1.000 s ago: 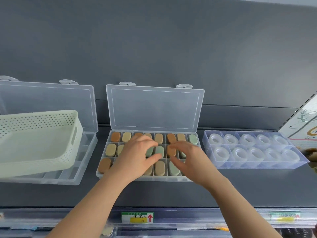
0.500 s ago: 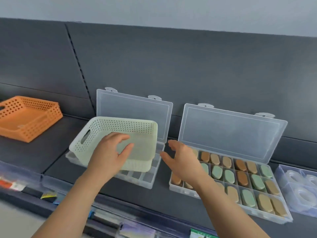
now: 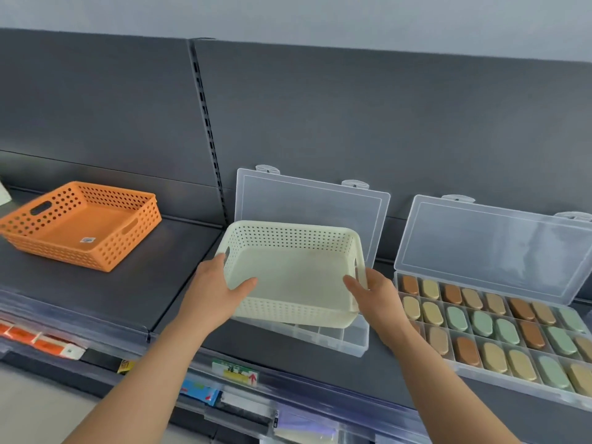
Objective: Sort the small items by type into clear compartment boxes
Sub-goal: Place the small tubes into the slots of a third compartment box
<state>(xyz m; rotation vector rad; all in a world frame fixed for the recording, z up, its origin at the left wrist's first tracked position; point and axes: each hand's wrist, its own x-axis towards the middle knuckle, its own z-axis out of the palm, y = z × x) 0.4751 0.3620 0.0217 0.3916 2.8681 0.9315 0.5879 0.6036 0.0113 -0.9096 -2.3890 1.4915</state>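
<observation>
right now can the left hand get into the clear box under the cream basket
Probably not. The cream basket lies over the clear box and covers most of its compartments, leaving only a front strip showing, and the left hand and right hand both grip the basket's ends.

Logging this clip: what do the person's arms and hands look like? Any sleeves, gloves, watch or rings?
Both arms are bare right to the bottom edge of the frame, with no sleeve or cuff visible. The left hand and right hand wear no gloves. No watch, bracelet or strap shows on either wrist, and no ring on the fingers that can be seen. No markings or tape show on the left forearm or right forearm.
</observation>
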